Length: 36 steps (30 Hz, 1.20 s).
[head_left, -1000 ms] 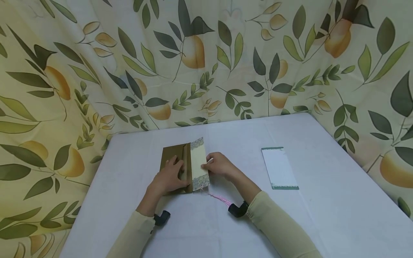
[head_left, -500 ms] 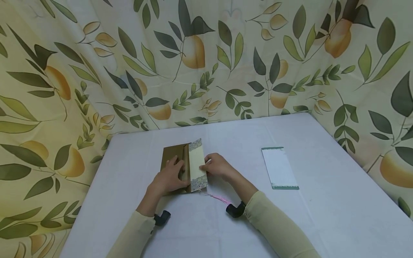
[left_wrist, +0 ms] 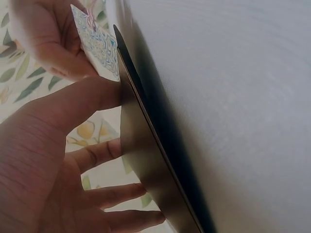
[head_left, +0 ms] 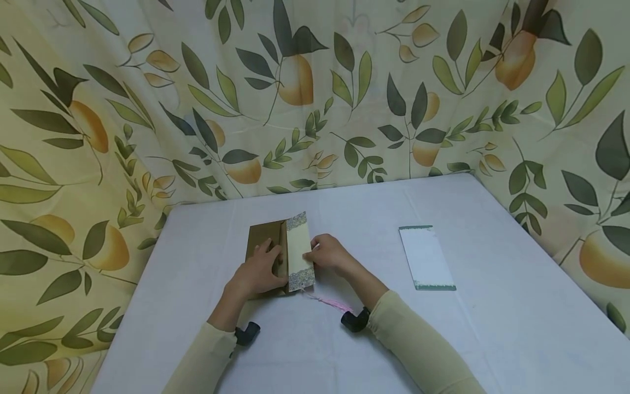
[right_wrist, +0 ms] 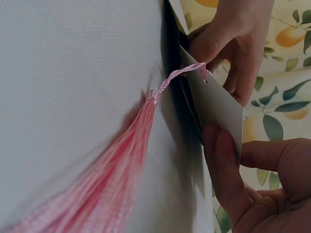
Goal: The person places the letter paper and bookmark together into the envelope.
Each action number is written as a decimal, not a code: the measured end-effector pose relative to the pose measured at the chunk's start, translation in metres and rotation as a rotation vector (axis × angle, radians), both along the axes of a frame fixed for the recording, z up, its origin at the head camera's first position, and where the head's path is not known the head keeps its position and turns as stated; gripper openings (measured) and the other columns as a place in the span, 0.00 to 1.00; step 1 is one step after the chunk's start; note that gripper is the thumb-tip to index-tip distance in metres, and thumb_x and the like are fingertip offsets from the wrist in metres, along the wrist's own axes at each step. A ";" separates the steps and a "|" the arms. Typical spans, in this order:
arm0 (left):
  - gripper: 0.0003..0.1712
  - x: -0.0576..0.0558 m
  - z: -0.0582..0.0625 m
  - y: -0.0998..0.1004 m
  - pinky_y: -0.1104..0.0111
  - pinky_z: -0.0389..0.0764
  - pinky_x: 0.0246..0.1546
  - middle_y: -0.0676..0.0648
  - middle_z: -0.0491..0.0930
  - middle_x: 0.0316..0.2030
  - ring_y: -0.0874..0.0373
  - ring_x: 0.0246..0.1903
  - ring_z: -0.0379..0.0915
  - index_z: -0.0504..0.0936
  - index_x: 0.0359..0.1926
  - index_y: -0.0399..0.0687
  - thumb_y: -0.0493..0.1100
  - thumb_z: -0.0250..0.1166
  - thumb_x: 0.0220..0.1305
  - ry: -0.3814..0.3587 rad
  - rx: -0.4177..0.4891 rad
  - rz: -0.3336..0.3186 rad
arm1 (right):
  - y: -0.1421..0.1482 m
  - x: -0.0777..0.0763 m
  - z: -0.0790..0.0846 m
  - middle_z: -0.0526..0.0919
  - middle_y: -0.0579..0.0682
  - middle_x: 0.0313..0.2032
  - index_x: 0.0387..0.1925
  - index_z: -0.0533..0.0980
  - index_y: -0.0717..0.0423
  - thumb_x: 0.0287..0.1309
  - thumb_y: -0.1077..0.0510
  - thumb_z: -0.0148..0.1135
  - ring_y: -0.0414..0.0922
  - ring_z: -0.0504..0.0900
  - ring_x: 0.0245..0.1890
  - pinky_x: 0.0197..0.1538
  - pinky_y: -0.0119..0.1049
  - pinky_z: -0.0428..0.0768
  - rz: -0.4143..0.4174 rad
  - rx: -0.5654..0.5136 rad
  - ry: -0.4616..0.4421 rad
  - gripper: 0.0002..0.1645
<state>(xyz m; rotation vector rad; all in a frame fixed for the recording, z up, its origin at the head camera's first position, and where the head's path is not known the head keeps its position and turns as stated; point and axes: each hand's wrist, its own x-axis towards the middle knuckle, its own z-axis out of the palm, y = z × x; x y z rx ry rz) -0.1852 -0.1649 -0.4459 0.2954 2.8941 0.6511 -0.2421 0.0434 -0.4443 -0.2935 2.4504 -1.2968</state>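
Note:
A flat brown envelope (head_left: 266,235) lies on the white table, left of the middle. My left hand (head_left: 258,268) rests spread on it, its fingertips (left_wrist: 114,194) and thumb touching the brown surface. Along the envelope's right side stands a cream bookmark (head_left: 298,246) with grey patterned ends, slightly raised. Between thumb and fingers, my right hand (head_left: 332,253) pinches its right edge. From a hole in the bookmark's near end hangs a pink tassel (right_wrist: 112,179) on a twisted cord, trailing on the table. Whether the bookmark's left edge is inside the envelope cannot be told.
A second card (head_left: 427,257), white with green borders, lies flat farther right on the table (head_left: 517,306). A curtain (head_left: 344,109) with leaves and fruit printed on it hangs behind and to both sides. Black wrist cameras (head_left: 355,320) sit below the wrists.
My right hand and the bookmark have shifted a little to the left, and less of the bookmark's width shows. The tassel follows. My left hand and the envelope stay almost still.

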 end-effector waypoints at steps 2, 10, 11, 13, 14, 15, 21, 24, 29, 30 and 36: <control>0.22 0.000 0.000 0.000 0.30 0.73 0.50 0.28 0.55 0.75 0.18 0.69 0.52 0.75 0.47 0.52 0.51 0.77 0.58 0.001 -0.001 -0.003 | -0.001 -0.001 -0.001 0.81 0.53 0.28 0.34 0.77 0.63 0.62 0.62 0.71 0.44 0.76 0.25 0.29 0.36 0.73 -0.007 0.008 -0.004 0.10; 0.21 0.001 0.001 -0.001 0.34 0.77 0.46 0.27 0.54 0.75 0.18 0.69 0.50 0.74 0.46 0.52 0.49 0.76 0.59 -0.013 -0.004 -0.006 | -0.003 -0.003 -0.005 0.80 0.54 0.30 0.32 0.77 0.63 0.61 0.61 0.71 0.46 0.77 0.27 0.30 0.37 0.73 -0.022 0.030 -0.011 0.10; 0.21 0.001 0.001 -0.001 0.35 0.77 0.46 0.27 0.54 0.76 0.18 0.70 0.50 0.74 0.46 0.52 0.49 0.76 0.60 -0.015 -0.003 -0.006 | -0.003 -0.003 -0.006 0.80 0.54 0.30 0.32 0.77 0.62 0.61 0.61 0.71 0.46 0.76 0.27 0.30 0.37 0.73 -0.022 0.030 -0.010 0.10; 0.20 0.001 0.002 -0.001 0.36 0.78 0.46 0.27 0.54 0.76 0.18 0.70 0.50 0.74 0.46 0.51 0.48 0.76 0.60 -0.016 -0.003 -0.005 | -0.003 -0.003 -0.007 0.80 0.54 0.30 0.32 0.77 0.62 0.62 0.61 0.71 0.46 0.76 0.26 0.30 0.37 0.73 -0.020 0.031 -0.012 0.10; 0.20 0.001 0.002 -0.001 0.36 0.78 0.46 0.27 0.54 0.75 0.18 0.70 0.50 0.75 0.46 0.51 0.48 0.75 0.60 -0.015 -0.004 -0.005 | -0.003 -0.003 -0.007 0.80 0.53 0.30 0.32 0.77 0.62 0.62 0.61 0.71 0.46 0.77 0.27 0.30 0.37 0.74 -0.018 0.030 -0.014 0.10; 0.20 0.000 0.002 0.000 0.36 0.78 0.46 0.27 0.54 0.75 0.18 0.70 0.50 0.75 0.46 0.51 0.48 0.75 0.60 -0.015 -0.004 -0.003 | -0.004 -0.004 -0.007 0.80 0.53 0.30 0.32 0.77 0.62 0.62 0.61 0.71 0.46 0.77 0.27 0.30 0.37 0.74 -0.017 0.028 -0.020 0.10; 0.19 -0.001 0.003 0.000 0.37 0.78 0.47 0.27 0.53 0.76 0.19 0.70 0.49 0.74 0.46 0.51 0.47 0.74 0.61 -0.018 0.009 0.010 | -0.004 -0.005 -0.006 0.80 0.54 0.30 0.32 0.77 0.62 0.63 0.60 0.71 0.46 0.77 0.26 0.30 0.37 0.74 -0.003 0.032 -0.039 0.11; 0.19 -0.001 0.003 0.000 0.37 0.79 0.47 0.28 0.53 0.76 0.19 0.70 0.49 0.74 0.47 0.51 0.46 0.74 0.61 -0.020 0.014 0.014 | -0.004 -0.005 -0.006 0.80 0.54 0.31 0.32 0.77 0.62 0.63 0.60 0.70 0.46 0.77 0.27 0.30 0.37 0.74 0.004 0.033 -0.039 0.11; 0.18 -0.001 0.003 0.000 0.36 0.77 0.48 0.28 0.53 0.77 0.19 0.71 0.49 0.74 0.48 0.51 0.46 0.72 0.62 -0.026 0.008 0.012 | -0.006 -0.003 -0.006 0.80 0.55 0.32 0.39 0.74 0.63 0.62 0.61 0.71 0.47 0.79 0.27 0.30 0.38 0.75 -0.008 0.020 -0.041 0.14; 0.18 -0.001 0.003 0.000 0.36 0.77 0.49 0.28 0.53 0.77 0.20 0.71 0.49 0.74 0.48 0.51 0.46 0.72 0.63 -0.026 0.004 0.012 | -0.006 -0.002 -0.005 0.79 0.56 0.32 0.42 0.73 0.63 0.62 0.61 0.71 0.47 0.79 0.27 0.30 0.38 0.75 -0.010 0.017 -0.042 0.15; 0.18 -0.001 0.003 0.001 0.32 0.72 0.54 0.29 0.52 0.77 0.20 0.70 0.49 0.75 0.50 0.50 0.47 0.70 0.63 -0.024 -0.012 0.010 | -0.010 0.000 -0.005 0.79 0.56 0.33 0.48 0.70 0.63 0.62 0.60 0.72 0.48 0.79 0.28 0.32 0.39 0.76 -0.003 0.027 -0.026 0.21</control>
